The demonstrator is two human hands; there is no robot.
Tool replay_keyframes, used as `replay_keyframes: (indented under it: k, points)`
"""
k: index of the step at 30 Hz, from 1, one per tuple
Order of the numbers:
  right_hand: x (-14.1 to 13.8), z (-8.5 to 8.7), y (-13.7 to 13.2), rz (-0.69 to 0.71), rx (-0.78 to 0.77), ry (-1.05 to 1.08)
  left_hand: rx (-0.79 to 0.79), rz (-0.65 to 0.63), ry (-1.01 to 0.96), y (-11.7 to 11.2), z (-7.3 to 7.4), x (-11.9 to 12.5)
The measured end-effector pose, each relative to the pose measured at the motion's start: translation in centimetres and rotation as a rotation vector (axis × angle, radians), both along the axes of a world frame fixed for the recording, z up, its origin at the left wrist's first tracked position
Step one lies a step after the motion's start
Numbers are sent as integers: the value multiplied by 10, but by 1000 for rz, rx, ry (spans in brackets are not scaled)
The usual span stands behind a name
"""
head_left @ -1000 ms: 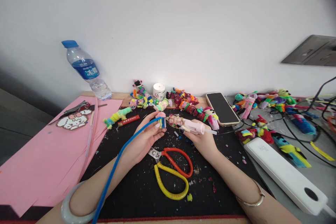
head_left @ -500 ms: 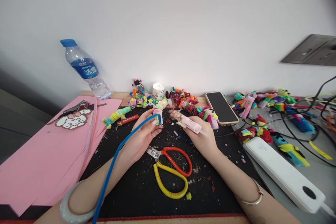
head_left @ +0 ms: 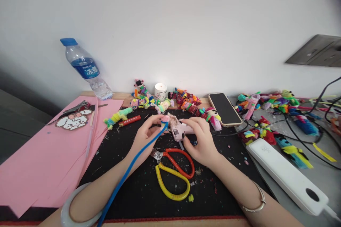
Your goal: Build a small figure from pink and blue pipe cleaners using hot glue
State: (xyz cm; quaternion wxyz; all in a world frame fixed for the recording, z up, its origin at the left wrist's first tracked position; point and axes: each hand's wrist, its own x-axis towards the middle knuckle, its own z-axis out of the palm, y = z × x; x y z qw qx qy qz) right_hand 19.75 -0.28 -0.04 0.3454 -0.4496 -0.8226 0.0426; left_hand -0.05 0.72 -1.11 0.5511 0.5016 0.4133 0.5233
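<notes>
My left hand (head_left: 145, 138) pinches a small pink and blue pipe-cleaner piece (head_left: 165, 120), and a long blue pipe cleaner (head_left: 128, 173) trails from it back over my left forearm. My right hand (head_left: 201, 142) grips a pink hot glue gun (head_left: 179, 130) whose nozzle points left at that piece. Both hands hover over a black mat (head_left: 138, 191). Red and yellow scissors (head_left: 174, 173) lie on the mat just below the hands.
Pink paper sheets (head_left: 39, 163) lie left, with a water bottle (head_left: 85, 69) behind them. Several pipe-cleaner figures (head_left: 186, 101), a lit candle (head_left: 161, 91) and a phone (head_left: 225, 109) line the back. A white power strip (head_left: 287, 175), cables and more figures sit right.
My right hand turned the glue gun and brought its nozzle left up to the piece in my left hand. The left hand shifted slightly lower.
</notes>
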Motion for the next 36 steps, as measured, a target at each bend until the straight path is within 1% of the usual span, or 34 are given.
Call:
replay_keyframes:
  k: [2, 4, 7, 10, 15, 23, 30, 36]
  points:
    - [-3, -1, -3, 121, 37, -42, 25, -68, 59, -1, -2, 1]
    - [-6, -3, -5, 229, 26, -91, 46, -123, 136, -2, -2, 1]
    - [-10, -6, -6, 273, 9, -138, 84, -155, 246, -5, -3, 2]
    - [-12, -5, -6, 258, 0, -135, 102, -152, 276, -6, -2, 3]
    - [-11, -1, -7, 236, 10, -15, 105, -164, 256, -6, -1, 4]
    - [-8, 2, -10, 138, 4, 229, 15, -192, 67, -4, 1, 3]
    - [-9, 4, -13, 23, -109, 340, -49, -242, -35, -2, 1, 2]
    - [-8, 2, -8, -5, -185, 444, -199, -291, -172, -3, 4, 1]
